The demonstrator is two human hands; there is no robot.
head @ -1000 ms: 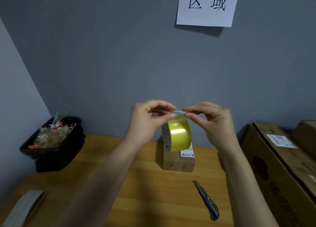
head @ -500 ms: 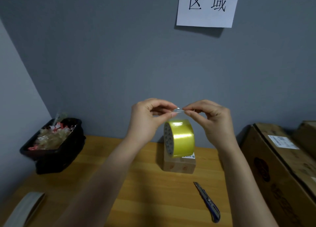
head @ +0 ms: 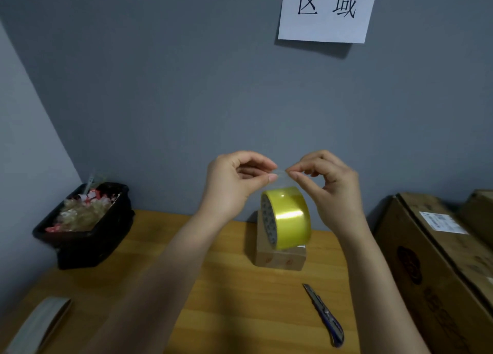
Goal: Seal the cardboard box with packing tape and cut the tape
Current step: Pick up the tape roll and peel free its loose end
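Note:
A yellow tape roll (head: 288,217) hangs in the air by its free end, a short clear strip (head: 280,173). My left hand (head: 234,183) and my right hand (head: 328,185) each pinch that strip between thumb and forefinger, side by side above the roll. Behind and below the roll a small cardboard box (head: 280,257) stands on the wooden table (head: 240,300); the roll hides most of its top. A blue utility knife (head: 324,315) lies on the table to the box's front right, away from both hands.
A black bin (head: 88,239) full of tape scraps sits at the table's left rear. Large cardboard cartons (head: 440,260) stand along the right edge. A flat pale strip (head: 40,324) lies at the front left corner. A paper sign (head: 326,9) hangs on the grey wall.
The roll has dropped lower below my fingers as more tape peeled off; both hands rose slightly and kept their pinch on the strip.

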